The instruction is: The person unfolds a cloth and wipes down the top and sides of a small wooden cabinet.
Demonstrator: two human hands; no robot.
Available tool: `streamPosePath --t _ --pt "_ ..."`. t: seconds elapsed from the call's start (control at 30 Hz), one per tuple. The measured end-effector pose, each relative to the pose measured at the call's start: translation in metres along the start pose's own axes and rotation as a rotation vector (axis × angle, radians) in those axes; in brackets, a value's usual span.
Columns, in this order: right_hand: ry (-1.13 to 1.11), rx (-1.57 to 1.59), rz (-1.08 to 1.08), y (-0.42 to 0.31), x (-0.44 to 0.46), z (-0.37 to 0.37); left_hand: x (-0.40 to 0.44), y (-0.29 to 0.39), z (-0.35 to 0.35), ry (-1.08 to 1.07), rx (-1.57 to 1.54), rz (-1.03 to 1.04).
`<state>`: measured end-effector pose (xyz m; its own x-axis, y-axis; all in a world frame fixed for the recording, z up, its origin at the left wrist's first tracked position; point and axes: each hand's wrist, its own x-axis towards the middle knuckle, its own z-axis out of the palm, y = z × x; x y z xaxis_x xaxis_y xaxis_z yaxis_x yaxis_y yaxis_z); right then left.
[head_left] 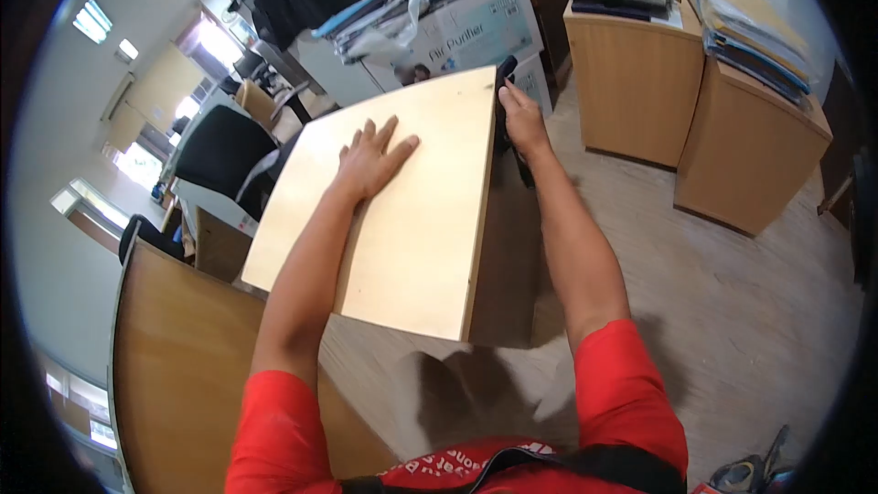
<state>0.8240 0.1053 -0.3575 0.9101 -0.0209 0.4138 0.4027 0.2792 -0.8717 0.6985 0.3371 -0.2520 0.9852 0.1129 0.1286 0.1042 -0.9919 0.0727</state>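
Observation:
A pale wooden board [416,229] lies tilted in front of me, on top of a darker box-like body [512,265]. My left hand [370,160] rests on the board with its fingers spread and holds nothing. At the board's far right corner my right hand [523,119] is closed on a dark tool, which is mostly hidden by the hand and the board's edge. The tool's dark end [507,66] shows just above the corner.
Beyond the board stands an air purifier box [485,27] with papers piled on it. Two wooden cabinets [626,87] [745,146] bearing files stand at the right. A brown panel [183,348] is at the lower left, a black chair [219,151] behind it.

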Motion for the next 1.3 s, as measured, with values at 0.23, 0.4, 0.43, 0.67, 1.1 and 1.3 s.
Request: streamPosePath --t 0.23,0.4,0.43,0.67,1.1,1.3 --pt "-0.089 -0.131 -0.316 -0.088 -0.264 0.003 -0.002 0.001 -0.002 -0.005 0.004 -0.003" --pt "-0.058 -0.048 -0.357 -0.093 -0.301 0.007 0.004 -0.010 0.006 0.023 -0.010 0.032" --pt "-0.038 -0.041 -0.379 -0.081 -0.310 0.008 0.004 -0.012 0.005 0.019 -0.021 0.042" --pt "0.286 -0.144 0.621 0.123 -0.399 -0.026 0.009 -0.020 0.006 0.010 -0.048 0.060" --pt "0.388 0.094 1.196 0.210 -0.412 -0.042 0.017 -0.042 0.013 0.008 -0.023 0.154" --pt "0.441 0.072 1.059 0.167 -0.397 -0.033 0.005 -0.026 0.010 0.018 -0.055 0.090"
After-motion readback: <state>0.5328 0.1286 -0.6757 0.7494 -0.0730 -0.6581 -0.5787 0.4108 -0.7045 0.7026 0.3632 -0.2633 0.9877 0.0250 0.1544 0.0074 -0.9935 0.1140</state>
